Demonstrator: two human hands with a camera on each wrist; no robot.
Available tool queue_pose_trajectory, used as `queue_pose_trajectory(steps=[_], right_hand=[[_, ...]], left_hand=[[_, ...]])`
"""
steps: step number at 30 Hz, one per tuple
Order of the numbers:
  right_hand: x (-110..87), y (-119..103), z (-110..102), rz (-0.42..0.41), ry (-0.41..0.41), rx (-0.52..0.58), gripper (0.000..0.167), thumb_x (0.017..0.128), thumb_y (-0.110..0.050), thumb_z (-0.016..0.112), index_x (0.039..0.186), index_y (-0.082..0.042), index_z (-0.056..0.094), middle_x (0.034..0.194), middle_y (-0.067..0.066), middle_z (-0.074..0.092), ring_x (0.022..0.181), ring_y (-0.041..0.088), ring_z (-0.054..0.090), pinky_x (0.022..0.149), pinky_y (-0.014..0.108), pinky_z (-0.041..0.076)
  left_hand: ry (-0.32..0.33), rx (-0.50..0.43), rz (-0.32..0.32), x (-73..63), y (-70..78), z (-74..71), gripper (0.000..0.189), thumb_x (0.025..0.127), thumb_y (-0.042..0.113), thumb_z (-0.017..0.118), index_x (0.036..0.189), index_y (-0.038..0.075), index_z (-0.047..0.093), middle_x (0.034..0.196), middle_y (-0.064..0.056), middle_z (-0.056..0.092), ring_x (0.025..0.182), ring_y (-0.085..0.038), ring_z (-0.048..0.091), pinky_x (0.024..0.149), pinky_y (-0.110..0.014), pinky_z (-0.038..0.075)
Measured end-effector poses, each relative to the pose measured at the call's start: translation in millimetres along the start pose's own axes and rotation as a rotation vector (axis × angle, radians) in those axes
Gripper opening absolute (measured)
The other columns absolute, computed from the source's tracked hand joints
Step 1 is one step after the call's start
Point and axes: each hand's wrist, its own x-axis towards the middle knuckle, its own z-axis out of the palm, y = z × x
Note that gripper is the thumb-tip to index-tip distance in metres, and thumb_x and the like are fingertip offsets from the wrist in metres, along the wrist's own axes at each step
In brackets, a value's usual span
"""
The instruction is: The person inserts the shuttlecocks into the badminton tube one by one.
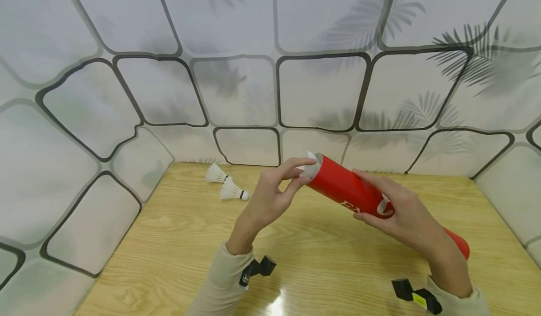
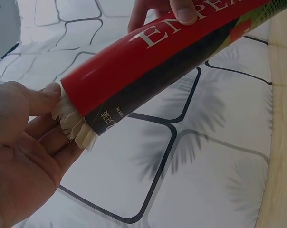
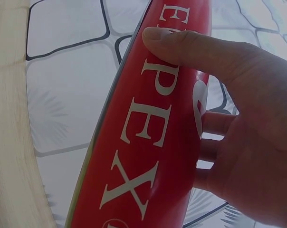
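A long red shuttlecock tube is held tilted above the table, its open end up and to the left. My right hand grips it around the middle, thumb across the white lettering in the right wrist view. At the open end my left hand pinches a white feathered shuttlecock by its skirt. The feathers stick out past the rim, while the rest of that shuttlecock is hidden inside the tube. Two white shuttlecocks, a rear one and a front one, lie on the table left of my left hand.
The wood-grain table reaches back to a pale wall covering with dark outlines and leaf prints. It continues up the left and right sides. The tube's far end shows beyond my right wrist.
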Motion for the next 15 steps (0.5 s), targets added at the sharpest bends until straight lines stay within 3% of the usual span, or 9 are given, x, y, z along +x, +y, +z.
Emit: queue_pose_trajectory(steps=[3, 8, 15], right_hand=[[0.8, -0.3, 0.7, -0.002, -0.001, -0.01, 0.091, 0.077, -0.014, 0.092, 0.155, -0.026, 0.046, 0.138, 0.009, 0.06, 0.113, 0.03, 0.061, 0.072, 0.042, 0.061], [1.6, -1.9, 0.1, 0.003, -0.018, -0.023, 0.091, 0.076, -0.014, 0.093, 0.155, -0.025, 0.046, 0.137, 0.009, 0.06, 0.109, 0.029, 0.061, 0.067, 0.031, 0.059], [0.2, -4.8, -2.3, 0.007, -0.017, -0.052, 0.093, 0.075, -0.014, 0.093, 0.155, -0.027, 0.047, 0.133, 0.01, 0.061, 0.104, 0.029, 0.062, 0.063, 0.028, 0.058]], left_hand=[[-0.012, -0.01, -0.005, -0.9, -1.4, -0.8, 0.033, 0.099, 0.001, 0.066, 0.131, 0.006, 0.063, 0.111, -0.015, 0.075, 0.1, -0.016, 0.074, 0.082, -0.026, 0.058], [-0.051, -0.031, -0.042, -2.2, -4.3, -1.0, 0.032, 0.098, 0.0, 0.066, 0.13, 0.005, 0.064, 0.124, -0.013, 0.071, 0.103, -0.017, 0.074, 0.086, -0.028, 0.059], [-0.107, -0.085, -0.06, -2.1, -2.5, -0.5, 0.033, 0.1, -0.001, 0.064, 0.132, 0.004, 0.061, 0.132, -0.015, 0.066, 0.106, -0.019, 0.073, 0.089, -0.028, 0.058]])
